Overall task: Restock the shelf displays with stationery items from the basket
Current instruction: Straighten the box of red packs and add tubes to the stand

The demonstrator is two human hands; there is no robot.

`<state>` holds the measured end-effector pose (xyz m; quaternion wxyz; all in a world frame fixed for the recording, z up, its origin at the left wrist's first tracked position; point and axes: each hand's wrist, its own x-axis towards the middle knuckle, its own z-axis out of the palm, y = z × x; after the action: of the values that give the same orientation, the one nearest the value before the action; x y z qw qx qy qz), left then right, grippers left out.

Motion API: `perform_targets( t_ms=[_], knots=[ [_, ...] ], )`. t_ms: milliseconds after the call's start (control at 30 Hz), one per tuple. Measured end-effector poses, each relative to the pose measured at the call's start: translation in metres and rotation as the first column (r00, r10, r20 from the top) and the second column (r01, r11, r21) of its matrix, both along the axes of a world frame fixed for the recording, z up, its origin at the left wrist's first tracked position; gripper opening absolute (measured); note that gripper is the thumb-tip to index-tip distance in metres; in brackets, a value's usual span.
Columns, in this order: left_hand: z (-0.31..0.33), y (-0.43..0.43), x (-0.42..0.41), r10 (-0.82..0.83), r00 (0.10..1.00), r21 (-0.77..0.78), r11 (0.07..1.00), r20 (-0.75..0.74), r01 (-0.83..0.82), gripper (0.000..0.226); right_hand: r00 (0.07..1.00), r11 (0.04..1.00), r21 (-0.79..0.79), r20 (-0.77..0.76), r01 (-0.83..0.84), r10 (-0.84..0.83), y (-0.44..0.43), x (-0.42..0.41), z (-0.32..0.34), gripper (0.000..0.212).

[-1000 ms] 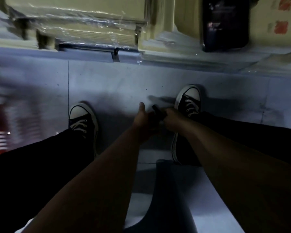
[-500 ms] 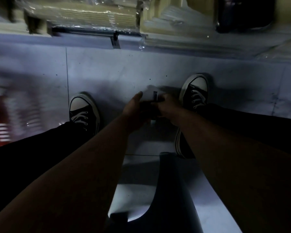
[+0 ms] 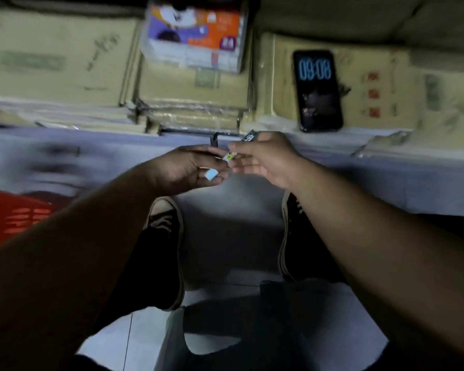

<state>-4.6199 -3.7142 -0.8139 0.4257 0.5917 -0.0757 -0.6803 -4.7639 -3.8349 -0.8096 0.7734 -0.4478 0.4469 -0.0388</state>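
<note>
Now our left hand (image 3: pixel 188 170) curls round a small pale-blue item (image 3: pixel 212 174), and our right hand (image 3: pixel 263 162) pinches a small dark packet (image 3: pixel 249 136). Between both hands is a small white and yellow piece (image 3: pixel 229 156). The red basket (image 3: pixel 14 218) stands on the floor at our left. A phone (image 3: pixel 318 89) lies on the cardboard boxes (image 3: pixel 65 62).

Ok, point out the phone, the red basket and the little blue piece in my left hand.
phone (image 3: pixel 318 92): head view, middle of its dark screen.
red basket (image 3: pixel 14 218): head view, its slotted wall.
blue piece (image 3: pixel 212 174): head view, its pale visible face.
</note>
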Motion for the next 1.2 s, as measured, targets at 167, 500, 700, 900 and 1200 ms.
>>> perform_targets(
  t_ms=[167,500,700,900,1200],
  knots=[
    [0.096,0.001,0.036,0.035,0.992,-0.169,0.986,0.12,-0.014,0.025,0.986,0.998,-0.07,0.167,-0.006,0.017,-0.004,0.006,0.091,0.013],
    [0.263,-0.024,0.049,0.191,0.887,-0.497,0.867,0.421,0.049,0.018,0.965,0.847,-0.518,0.144,-0.116,0.219,-0.012,0.023,0.237,0.017],
    [0.295,-0.047,0.048,0.376,0.862,-0.65,0.757,0.339,-0.074,0.025,0.952,0.754,-0.657,0.235,0.007,0.196,-0.027,0.039,0.287,0.009],
    [0.307,-0.073,0.047,0.527,0.744,-0.692,0.712,0.412,-0.121,0.015,0.945,0.711,-0.694,0.296,0.113,0.138,-0.063,0.05,0.317,0.007],
    [0.289,-0.106,0.019,0.567,0.388,-0.676,0.691,0.726,0.256,0.017,0.956,0.476,-0.838,0.293,0.266,-0.018,-0.104,0.015,0.335,0.009]
  ],
)
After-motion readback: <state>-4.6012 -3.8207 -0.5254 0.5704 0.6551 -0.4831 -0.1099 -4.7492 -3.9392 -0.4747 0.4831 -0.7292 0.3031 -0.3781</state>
